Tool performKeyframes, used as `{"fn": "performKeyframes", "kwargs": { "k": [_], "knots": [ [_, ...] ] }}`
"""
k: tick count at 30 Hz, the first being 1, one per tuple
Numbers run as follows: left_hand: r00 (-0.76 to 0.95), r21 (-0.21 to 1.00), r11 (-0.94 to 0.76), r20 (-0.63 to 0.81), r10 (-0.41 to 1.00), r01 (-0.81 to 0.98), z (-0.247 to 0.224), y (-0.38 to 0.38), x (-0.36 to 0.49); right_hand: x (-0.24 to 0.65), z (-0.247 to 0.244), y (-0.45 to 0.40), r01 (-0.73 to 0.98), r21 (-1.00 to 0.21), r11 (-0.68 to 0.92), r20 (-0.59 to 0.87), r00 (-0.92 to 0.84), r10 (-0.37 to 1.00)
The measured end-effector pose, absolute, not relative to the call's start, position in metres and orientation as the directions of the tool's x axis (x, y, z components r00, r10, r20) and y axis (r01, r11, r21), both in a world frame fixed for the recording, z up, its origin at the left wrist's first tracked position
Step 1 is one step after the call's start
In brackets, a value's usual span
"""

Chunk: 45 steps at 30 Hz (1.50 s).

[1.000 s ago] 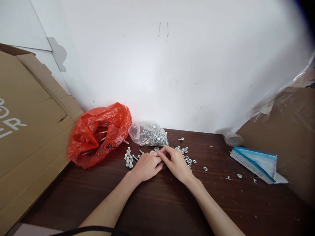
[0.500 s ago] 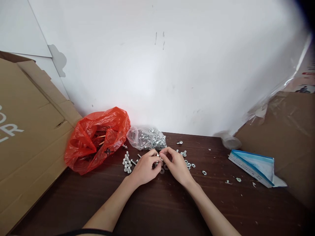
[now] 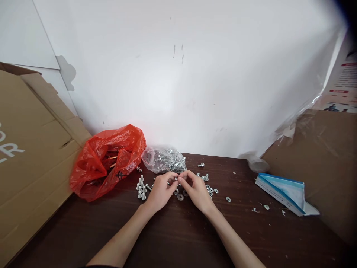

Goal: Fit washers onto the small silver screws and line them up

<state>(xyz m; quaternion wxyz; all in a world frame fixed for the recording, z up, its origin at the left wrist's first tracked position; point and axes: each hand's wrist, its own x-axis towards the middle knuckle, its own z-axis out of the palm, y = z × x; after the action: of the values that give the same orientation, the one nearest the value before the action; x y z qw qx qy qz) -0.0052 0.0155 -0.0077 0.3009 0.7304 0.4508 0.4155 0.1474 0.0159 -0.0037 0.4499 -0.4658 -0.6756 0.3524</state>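
Over the dark table (image 3: 173, 234), my left hand (image 3: 162, 190) and my right hand (image 3: 196, 190) meet at the fingertips. Both are pinched around a small metal piece, mostly hidden by the fingers; its kind cannot be made out. Flat washers (image 3: 180, 197) lie just below and between the hands. Left of my left hand, several bolts stand in a tight cluster (image 3: 141, 188), with a loose bolt (image 3: 148, 187) beside them. Several nuts (image 3: 211, 190) and a few bolts (image 3: 205, 177) are to the right of my right hand.
A red plastic bag (image 3: 92, 163) sits at the left by a cardboard box (image 3: 33, 149). Behind the hands lies a clear bag of hardware (image 3: 167, 160). At the right are a round clear container (image 3: 259, 165), a blue-white packet (image 3: 281, 190) and another box (image 3: 320, 149).
The view has shifted slightly. My fingertips have drawn closer together around the small piece, my left fingers are less curled, and more of the washers shows beneath the hands.
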Motion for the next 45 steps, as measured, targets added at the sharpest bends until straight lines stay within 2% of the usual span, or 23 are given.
{"fn": "performKeyframes", "kwargs": {
  "k": [4, 13, 17, 21, 24, 29, 39, 45],
  "knots": [
    [0.249, 0.795, -0.415, 0.336, 0.908, 0.443, -0.008, 0.015, -0.006, 0.148, 0.000, 0.015, 0.311, -0.896, 0.317, 0.277, -0.169, 0.946],
    [0.348, 0.627, -0.456, 0.296, 0.890, 0.631, 0.002, 0.007, -0.009, 0.148, 0.002, 0.014, 0.242, -0.913, 0.328, 0.289, -0.183, 0.940],
    [0.342, 0.596, -0.441, 0.278, 0.898, 0.671, 0.006, 0.005, -0.008, 0.147, -0.007, 0.016, 0.229, -0.943, 0.239, 0.205, -0.164, 0.965],
    [0.385, 0.570, -0.474, 0.279, 0.880, 0.671, 0.008, 0.003, -0.006, 0.146, -0.009, 0.015, 0.239, -0.955, 0.177, 0.121, -0.231, 0.965],
    [0.431, 0.534, -0.511, 0.277, 0.859, 0.674, 0.009, 0.001, -0.005, 0.145, -0.006, 0.012, 0.284, -0.938, 0.200, 0.138, -0.225, 0.965],
    [0.428, 0.512, -0.509, 0.277, 0.860, 0.692, 0.009, 0.001, -0.005, 0.142, 0.000, 0.008, 0.372, -0.877, 0.304, 0.249, -0.187, 0.950],
    [0.433, 0.741, -0.479, 0.279, 0.857, 0.472, 0.006, -0.001, -0.002, 0.140, 0.004, 0.002, 0.526, -0.700, 0.483, 0.463, -0.182, 0.868],
    [0.383, 0.898, -0.352, 0.238, 0.892, 0.263, 0.007, -0.001, 0.004, 0.141, 0.003, 0.001, 0.653, -0.450, 0.609, 0.659, -0.217, 0.720]
  ]
}}
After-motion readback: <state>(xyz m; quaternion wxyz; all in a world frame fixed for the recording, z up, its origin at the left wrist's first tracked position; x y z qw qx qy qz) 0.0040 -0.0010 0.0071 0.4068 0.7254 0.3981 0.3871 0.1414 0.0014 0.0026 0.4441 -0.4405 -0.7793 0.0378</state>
